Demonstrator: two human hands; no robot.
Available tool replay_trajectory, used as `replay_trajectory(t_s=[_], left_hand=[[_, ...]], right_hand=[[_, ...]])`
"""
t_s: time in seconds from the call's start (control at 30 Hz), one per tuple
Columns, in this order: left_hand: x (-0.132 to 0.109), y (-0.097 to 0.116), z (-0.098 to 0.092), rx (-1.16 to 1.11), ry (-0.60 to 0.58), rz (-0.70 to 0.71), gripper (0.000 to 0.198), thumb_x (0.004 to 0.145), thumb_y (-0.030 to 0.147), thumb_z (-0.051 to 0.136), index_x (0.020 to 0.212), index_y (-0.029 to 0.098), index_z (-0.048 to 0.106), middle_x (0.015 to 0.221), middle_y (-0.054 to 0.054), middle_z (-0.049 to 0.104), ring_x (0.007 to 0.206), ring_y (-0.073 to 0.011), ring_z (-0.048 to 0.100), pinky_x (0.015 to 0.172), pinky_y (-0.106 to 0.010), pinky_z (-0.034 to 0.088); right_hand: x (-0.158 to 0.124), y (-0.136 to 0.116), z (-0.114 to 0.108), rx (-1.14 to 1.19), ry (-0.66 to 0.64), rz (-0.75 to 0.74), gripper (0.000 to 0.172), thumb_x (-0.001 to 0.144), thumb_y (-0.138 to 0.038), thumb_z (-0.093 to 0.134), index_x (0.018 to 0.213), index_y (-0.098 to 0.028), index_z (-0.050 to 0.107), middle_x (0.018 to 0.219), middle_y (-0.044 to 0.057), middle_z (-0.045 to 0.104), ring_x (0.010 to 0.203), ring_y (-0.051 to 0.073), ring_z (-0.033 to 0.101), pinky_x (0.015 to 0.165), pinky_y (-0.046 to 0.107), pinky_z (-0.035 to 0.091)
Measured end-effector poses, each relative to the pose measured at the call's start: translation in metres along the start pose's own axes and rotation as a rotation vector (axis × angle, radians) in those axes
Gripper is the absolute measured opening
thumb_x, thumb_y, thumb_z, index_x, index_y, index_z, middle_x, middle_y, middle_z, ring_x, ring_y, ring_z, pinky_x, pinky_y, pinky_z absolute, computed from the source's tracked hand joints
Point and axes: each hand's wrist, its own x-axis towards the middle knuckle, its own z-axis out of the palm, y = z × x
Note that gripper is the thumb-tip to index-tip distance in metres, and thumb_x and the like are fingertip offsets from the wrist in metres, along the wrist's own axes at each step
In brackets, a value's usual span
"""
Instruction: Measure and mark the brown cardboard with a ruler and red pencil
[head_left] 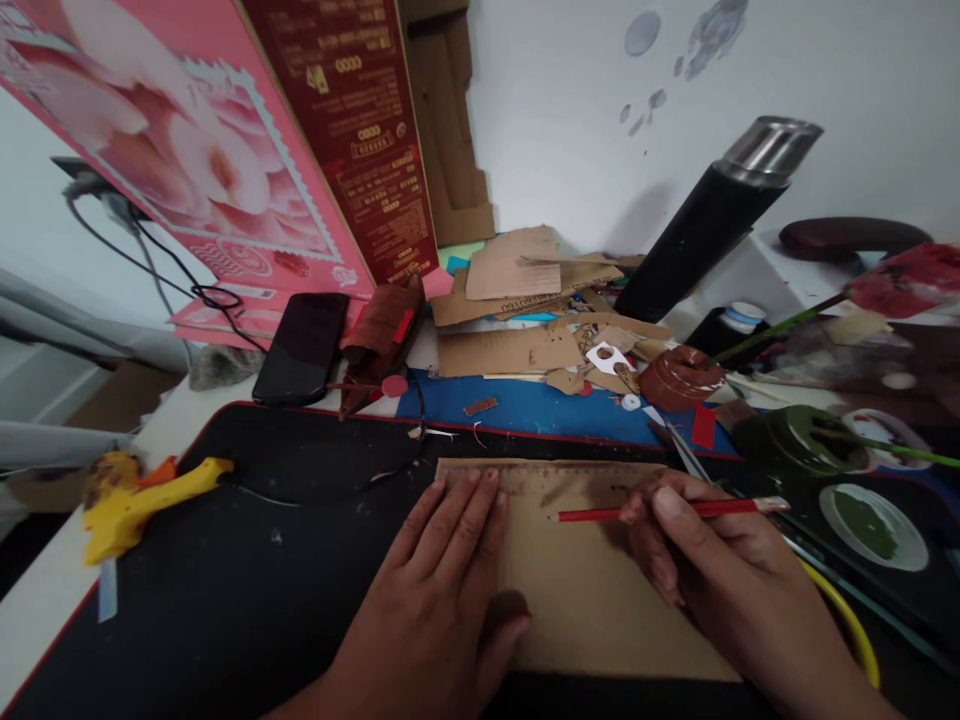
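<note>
A sheet of brown cardboard (592,590) lies on the black mat (247,590) in front of me. A ruler (555,478) rests along its far edge. My left hand (442,580) lies flat on the cardboard's left part, fingers stretched out, fingertips touching the ruler's left end. My right hand (697,560) is closed around a red pencil (667,512), which lies almost level, its tip pointing left just below the ruler.
A yellow glue gun (135,500) lies at the mat's left edge. Behind are a black phone (304,348), cardboard scraps (517,300), a roll of brown tape (679,378), a black flask (705,225), scissors (679,445) and a dish of green paint (874,525).
</note>
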Motion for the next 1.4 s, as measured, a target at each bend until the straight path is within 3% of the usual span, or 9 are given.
replay_trajectory(t_s=[0.57, 0.7, 0.9, 1.4], left_hand=[[-0.0016, -0.0009, 0.0011, 0.026, -0.023, 0.004, 0.074, 0.102, 0.054, 0.055, 0.157, 0.005, 0.050, 0.167, -0.017, 0.051, 0.153, -0.0319, 0.046, 0.127, -0.046, 0.034], [-0.0035, -0.0016, 0.0017, -0.011, -0.052, -0.006, 0.076, 0.102, 0.054, 0.056, 0.160, 0.006, 0.046, 0.169, -0.016, 0.047, 0.156, -0.0323, 0.043, 0.126, -0.047, 0.038], [-0.0036, -0.0015, 0.0019, -0.021, -0.040, -0.005, 0.075, 0.101, 0.052, 0.058, 0.159, 0.005, 0.048, 0.170, -0.017, 0.046, 0.156, -0.0326, 0.042, 0.128, -0.046, 0.035], [-0.0037, -0.0026, 0.0019, -0.048, -0.052, -0.008, 0.077, 0.101, 0.053, 0.059, 0.161, 0.006, 0.045, 0.170, -0.016, 0.046, 0.156, -0.0318, 0.043, 0.128, -0.046, 0.036]], right_hand=[[0.0008, 0.0035, -0.0029, -0.069, -0.026, -0.053, 0.059, 0.104, -0.059, 0.067, 0.056, -0.023, 0.067, 0.053, 0.002, 0.058, 0.054, 0.016, 0.055, 0.052, 0.030, 0.042], [0.0010, 0.0057, -0.0040, -0.094, -0.026, -0.076, 0.058, 0.105, -0.058, 0.065, 0.058, -0.024, 0.066, 0.052, 0.001, 0.057, 0.055, 0.017, 0.056, 0.055, 0.031, 0.044], [0.0011, 0.0039, -0.0044, -0.170, -0.028, -0.080, 0.060, 0.105, -0.058, 0.065, 0.056, -0.024, 0.067, 0.055, 0.002, 0.059, 0.058, 0.018, 0.058, 0.061, 0.033, 0.048], [0.0019, 0.0056, -0.0032, -0.074, -0.005, -0.060, 0.059, 0.104, -0.059, 0.066, 0.057, -0.023, 0.066, 0.053, 0.002, 0.058, 0.053, 0.017, 0.055, 0.057, 0.031, 0.046]])
